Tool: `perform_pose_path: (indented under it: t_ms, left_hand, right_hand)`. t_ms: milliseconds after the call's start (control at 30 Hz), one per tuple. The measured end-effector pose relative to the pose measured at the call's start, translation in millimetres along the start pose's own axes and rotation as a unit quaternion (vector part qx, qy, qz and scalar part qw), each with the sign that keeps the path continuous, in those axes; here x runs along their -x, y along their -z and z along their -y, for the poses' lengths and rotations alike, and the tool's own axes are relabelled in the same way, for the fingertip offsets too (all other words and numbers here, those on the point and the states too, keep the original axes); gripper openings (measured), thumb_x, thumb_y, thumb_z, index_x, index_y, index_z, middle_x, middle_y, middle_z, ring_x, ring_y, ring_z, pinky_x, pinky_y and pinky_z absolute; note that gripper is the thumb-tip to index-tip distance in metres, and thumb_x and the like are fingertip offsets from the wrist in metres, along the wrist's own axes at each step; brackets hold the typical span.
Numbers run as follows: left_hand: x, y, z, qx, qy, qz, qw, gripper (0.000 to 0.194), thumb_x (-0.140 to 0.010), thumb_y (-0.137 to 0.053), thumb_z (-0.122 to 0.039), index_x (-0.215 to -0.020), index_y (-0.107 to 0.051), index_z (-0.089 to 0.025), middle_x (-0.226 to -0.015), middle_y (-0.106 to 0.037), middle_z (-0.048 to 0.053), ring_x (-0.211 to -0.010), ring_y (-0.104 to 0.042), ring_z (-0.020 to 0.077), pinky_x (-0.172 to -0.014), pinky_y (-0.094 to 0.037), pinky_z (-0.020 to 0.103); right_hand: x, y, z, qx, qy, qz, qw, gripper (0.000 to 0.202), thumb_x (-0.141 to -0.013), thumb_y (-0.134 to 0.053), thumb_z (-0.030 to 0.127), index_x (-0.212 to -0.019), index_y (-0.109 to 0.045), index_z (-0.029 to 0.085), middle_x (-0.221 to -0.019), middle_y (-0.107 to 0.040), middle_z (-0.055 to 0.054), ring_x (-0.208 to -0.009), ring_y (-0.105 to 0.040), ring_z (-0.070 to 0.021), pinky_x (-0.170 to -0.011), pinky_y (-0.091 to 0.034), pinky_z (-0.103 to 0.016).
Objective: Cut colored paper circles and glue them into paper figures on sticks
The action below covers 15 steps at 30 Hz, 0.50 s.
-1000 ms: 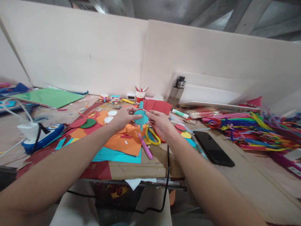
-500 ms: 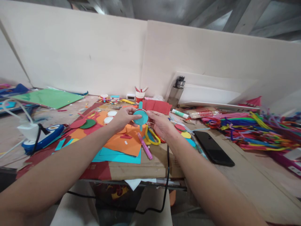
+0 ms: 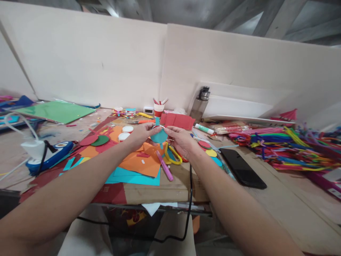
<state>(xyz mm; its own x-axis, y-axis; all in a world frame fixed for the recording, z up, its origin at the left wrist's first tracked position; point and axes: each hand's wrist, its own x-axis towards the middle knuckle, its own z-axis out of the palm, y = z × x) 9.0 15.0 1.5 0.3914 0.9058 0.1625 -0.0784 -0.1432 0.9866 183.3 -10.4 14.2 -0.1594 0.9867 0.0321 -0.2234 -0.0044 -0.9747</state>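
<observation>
A round turquoise paper disc (image 3: 159, 136) with a pale rim along its top is held up above the middle of the table, a turquoise strip sticking out above and below it. My left hand (image 3: 144, 134) pinches its left edge, thumb on the front. On the other side, my right hand (image 3: 179, 138) grips the right edge between thumb and fingers. What lies behind the disc is hidden. Just below the hands are yellow-handled scissors (image 3: 174, 156), a pink marker (image 3: 164, 166) and orange paper (image 3: 141, 164) over turquoise sheets (image 3: 149, 180).
Round white-topped pieces (image 3: 124, 136) and red and green paper discs (image 3: 99, 140) lie to the left. A phone (image 3: 243, 169), a glue stick (image 3: 204, 128) and many pipe cleaners (image 3: 282, 145) are at right. A bottle (image 3: 200, 105) and a cup of pens (image 3: 159, 109) stand behind.
The turquoise disc has come down slightly and tilted, so its pale rim shows more at the top. Both hands keep hold of its edges, my right thumb a little further over the front.
</observation>
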Motion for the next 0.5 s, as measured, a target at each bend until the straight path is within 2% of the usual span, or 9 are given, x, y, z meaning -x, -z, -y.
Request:
perform_pose_path:
  t_ms: [100, 300, 500]
  left_hand:
    - [0.0, -0.1, -0.2, 0.021, 0.005, -0.004, 1.0, 0.046, -0.074, -0.071, -0.054, -0.099, -0.068, -0.015, -0.087, -0.066, 0.006, -0.07, -0.063, 0.0138, -0.05, -0.059, 0.026]
    - [0.7, 0.3, -0.8, 0.062, 0.029, -0.014, 0.998, 0.043, -0.07, -0.077, -0.05, -0.096, -0.07, -0.015, -0.086, -0.067, 0.006, -0.067, -0.063, 0.0133, -0.049, -0.059, 0.026]
    - [-0.4, -0.4, 0.4, 0.08, 0.039, -0.021, 0.996, 0.043, -0.07, -0.077, -0.049, -0.098, -0.07, -0.017, -0.092, -0.07, 0.007, -0.067, -0.065, 0.0139, -0.05, -0.059, 0.027]
  right_hand:
    - [-1.1, 1.1, -1.1, 0.003, 0.001, 0.002, 1.0, 0.039, -0.05, -0.088, 0.043, -0.075, -0.07, 0.02, -0.072, -0.065, 0.002, -0.06, -0.05, -0.0081, -0.058, -0.036, -0.024]
    - [-2.9, 3.7, -3.6, 0.026, 0.004, 0.008, 1.0, 0.043, -0.051, -0.087, 0.047, -0.08, -0.071, 0.02, -0.075, -0.067, 0.002, -0.06, -0.05, -0.0081, -0.059, -0.036, -0.024]
    - [-2.4, 2.2, -1.8, 0.041, 0.014, 0.004, 0.999, 0.044, -0.05, -0.086, 0.05, -0.078, -0.068, 0.02, -0.072, -0.065, 0.002, -0.061, -0.05, -0.0093, -0.059, -0.036, -0.025]
